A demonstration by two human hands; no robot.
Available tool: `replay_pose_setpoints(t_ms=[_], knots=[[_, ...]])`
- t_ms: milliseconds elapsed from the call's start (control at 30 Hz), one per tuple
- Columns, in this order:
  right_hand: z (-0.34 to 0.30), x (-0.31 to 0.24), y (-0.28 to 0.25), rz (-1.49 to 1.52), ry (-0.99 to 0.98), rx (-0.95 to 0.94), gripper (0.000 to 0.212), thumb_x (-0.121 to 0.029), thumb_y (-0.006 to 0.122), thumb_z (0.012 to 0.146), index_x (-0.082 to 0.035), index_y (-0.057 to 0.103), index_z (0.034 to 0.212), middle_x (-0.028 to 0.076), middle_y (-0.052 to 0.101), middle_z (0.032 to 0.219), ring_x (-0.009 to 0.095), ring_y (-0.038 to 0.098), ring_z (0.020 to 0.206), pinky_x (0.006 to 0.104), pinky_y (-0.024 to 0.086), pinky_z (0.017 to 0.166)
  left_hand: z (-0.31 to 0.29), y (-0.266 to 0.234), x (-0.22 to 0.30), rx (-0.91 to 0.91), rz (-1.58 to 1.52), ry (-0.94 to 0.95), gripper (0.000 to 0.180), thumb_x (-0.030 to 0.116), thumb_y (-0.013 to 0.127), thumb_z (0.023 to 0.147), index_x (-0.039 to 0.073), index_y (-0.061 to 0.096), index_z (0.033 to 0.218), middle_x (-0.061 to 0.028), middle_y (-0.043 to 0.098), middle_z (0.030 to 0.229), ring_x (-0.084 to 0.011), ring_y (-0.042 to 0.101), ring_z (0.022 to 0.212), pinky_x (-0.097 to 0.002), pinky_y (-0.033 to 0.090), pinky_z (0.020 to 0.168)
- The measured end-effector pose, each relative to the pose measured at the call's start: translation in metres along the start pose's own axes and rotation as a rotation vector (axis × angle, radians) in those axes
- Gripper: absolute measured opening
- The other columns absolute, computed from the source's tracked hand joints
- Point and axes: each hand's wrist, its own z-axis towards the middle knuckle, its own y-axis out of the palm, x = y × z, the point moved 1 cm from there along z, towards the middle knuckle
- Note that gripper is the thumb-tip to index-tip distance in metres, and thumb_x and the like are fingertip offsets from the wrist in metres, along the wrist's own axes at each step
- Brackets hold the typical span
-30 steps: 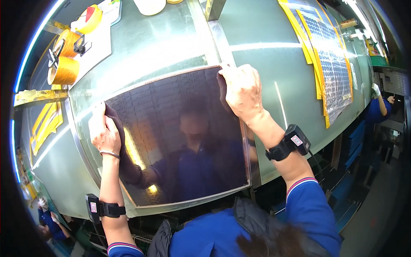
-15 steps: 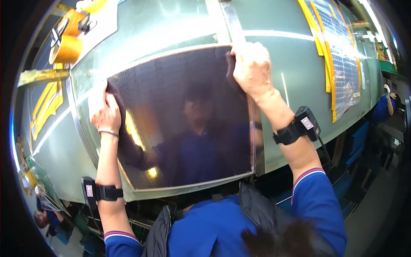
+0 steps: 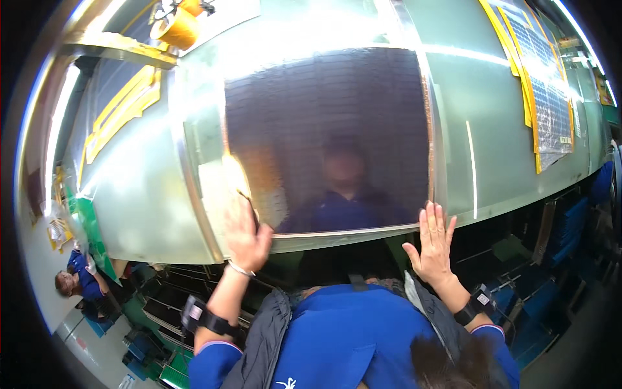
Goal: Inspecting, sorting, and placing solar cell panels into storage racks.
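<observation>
A large dark glossy panel (image 3: 330, 129) with a thin copper-coloured edge lies flat on the glass-topped table (image 3: 492, 149). My reflection shows in its surface. My left hand (image 3: 245, 235) is at the panel's near left corner, palm down with the thumb apart from the fingers. At the near right corner is my right hand (image 3: 433, 245), its fingers stretched out flat and their tips by the panel's edge. Neither hand holds anything. Whether the fingertips press on the panel or only hover at it, I cannot tell.
An orange tape roll (image 3: 176, 28) stands at the far left. Yellow strips (image 3: 126, 107) lie on the left. A clear-wrapped patterned sheet with yellow edging (image 3: 544, 78) lies at the far right. Another person (image 3: 84, 275) works at the lower left, beside a green sheet (image 3: 87, 223).
Both hands have let go of the panel's sides and come back toward me to its near corners, fingers straightened. The panel now lies further right and squarer in view; the view has shifted too.
</observation>
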Motion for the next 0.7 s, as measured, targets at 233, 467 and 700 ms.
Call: replay_pose_setpoints(t_ms=[233, 467, 700], knots=[[-0.045, -0.022, 0.028, 0.024, -0.057, 0.184, 0.077, -0.036, 0.068, 0.079, 0.004, 0.032, 0.135, 0.023, 0.032, 0.141, 0.036, 0.032, 0.131, 0.0512, 0.013, 0.11, -0.071, -0.033, 0.0, -0.106, -0.129, 0.129, 0.089, 0.031, 0.071, 0.067, -0.006, 0.03, 0.137, -0.0261, 0.029, 0.143, -0.0403, 0.029, 0.132, -0.0462, 0.025, 0.109], [-0.041, 0.007, 0.021, 1.481, 0.782, -0.204, 0.022, -0.026, 0.061, 0.089, -0.006, 0.058, 0.097, 0.005, 0.062, 0.087, 0.013, 0.061, 0.069, 0.0302, 0.051, 0.061, -0.095, -0.033, -0.053, -0.017, -0.036, 0.574, 0.052, 0.007, 0.052, 0.079, 0.012, 0.048, 0.13, -0.0102, 0.044, 0.137, -0.0251, 0.043, 0.124, -0.0421, 0.031, 0.107], [-0.001, -0.031, -0.089, 1.493, 0.381, -0.451, 0.009, -0.014, 0.061, 0.088, -0.007, 0.059, 0.093, 0.002, 0.064, 0.084, 0.013, 0.065, 0.072, 0.0251, 0.052, 0.063, -0.04, -0.061, -0.071, 0.247, -0.153, 0.764, 0.038, 0.007, 0.049, 0.083, 0.01, 0.058, 0.12, -0.0133, 0.053, 0.127, -0.0298, 0.051, 0.119, -0.0443, 0.04, 0.102]])
